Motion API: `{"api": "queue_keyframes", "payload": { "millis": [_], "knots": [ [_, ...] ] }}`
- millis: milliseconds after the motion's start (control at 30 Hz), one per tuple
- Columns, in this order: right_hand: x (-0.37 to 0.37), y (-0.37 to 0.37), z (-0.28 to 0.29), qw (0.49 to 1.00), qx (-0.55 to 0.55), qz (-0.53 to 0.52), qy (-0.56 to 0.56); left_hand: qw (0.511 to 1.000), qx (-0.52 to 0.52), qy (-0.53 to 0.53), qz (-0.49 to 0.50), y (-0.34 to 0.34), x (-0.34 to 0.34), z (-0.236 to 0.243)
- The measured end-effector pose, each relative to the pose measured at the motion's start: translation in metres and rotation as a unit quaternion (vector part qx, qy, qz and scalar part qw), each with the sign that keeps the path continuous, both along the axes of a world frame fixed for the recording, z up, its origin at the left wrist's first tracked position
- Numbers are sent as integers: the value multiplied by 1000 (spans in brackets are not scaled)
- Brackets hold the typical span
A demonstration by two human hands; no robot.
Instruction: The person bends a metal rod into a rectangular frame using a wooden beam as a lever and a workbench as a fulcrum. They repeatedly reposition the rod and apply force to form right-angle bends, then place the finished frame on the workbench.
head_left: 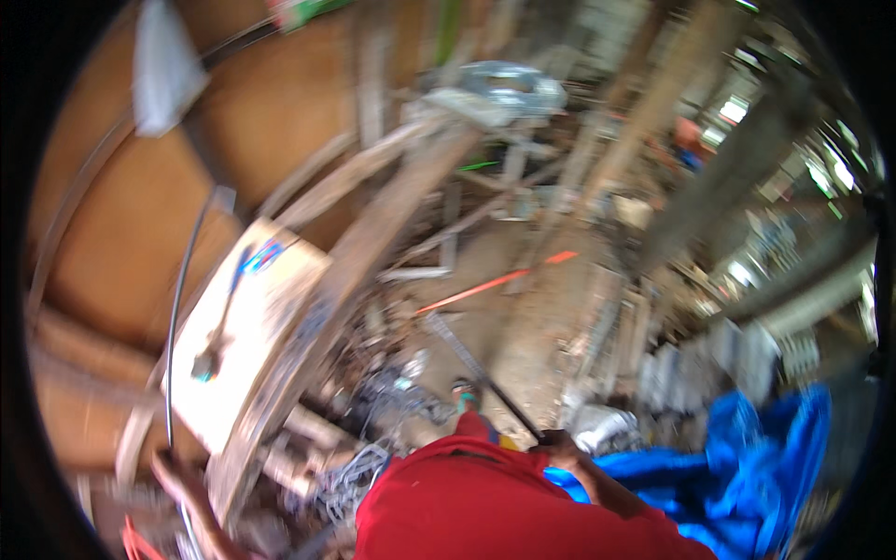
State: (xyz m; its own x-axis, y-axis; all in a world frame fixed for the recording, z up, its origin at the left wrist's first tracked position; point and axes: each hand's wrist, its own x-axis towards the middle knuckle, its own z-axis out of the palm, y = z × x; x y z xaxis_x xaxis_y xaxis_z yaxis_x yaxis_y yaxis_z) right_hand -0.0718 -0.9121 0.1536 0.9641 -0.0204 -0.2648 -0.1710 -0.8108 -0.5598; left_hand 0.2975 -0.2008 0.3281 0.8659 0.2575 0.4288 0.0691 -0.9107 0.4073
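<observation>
At the lower left my left hand (179, 485) is closed around a long, thin dark rod (174, 327), which runs upward along the orange-brown panels. Beside it, a pale board (219, 392) lies on a timber bench with a wooden-handled tool (224, 308) and a small blue tool (264, 259) on it; both are blurred. My right hand (558, 451), at the right side of my red shirt, grips a dark metal bar (495, 392) that slants forward over the dirt floor. Motion blur hides finer detail of both hands.
Timber beams (392, 205) and scrap wood crowd the left and back. An orange strip (504, 278) lies on the dirt floor (523, 331). A blue tarp (747, 467) and grey blocks (691, 359) are at the right. A silvery coil (509, 89) sits at the back.
</observation>
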Motion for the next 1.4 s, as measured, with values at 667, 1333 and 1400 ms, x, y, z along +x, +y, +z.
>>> {"api": "queue_keyframes", "payload": {
  "millis": [667,1333,1400],
  "knots": [
    [182,-62,100,988,-105,94,-59,615,-653,-387,-213,-20,-87,181],
    [173,-45,104,990,-61,100,-73,550,-701,-388,-236,18,-112,162],
    [173,-46,105,991,-56,103,-66,544,-707,-386,-237,23,-115,160]
  ]
}}
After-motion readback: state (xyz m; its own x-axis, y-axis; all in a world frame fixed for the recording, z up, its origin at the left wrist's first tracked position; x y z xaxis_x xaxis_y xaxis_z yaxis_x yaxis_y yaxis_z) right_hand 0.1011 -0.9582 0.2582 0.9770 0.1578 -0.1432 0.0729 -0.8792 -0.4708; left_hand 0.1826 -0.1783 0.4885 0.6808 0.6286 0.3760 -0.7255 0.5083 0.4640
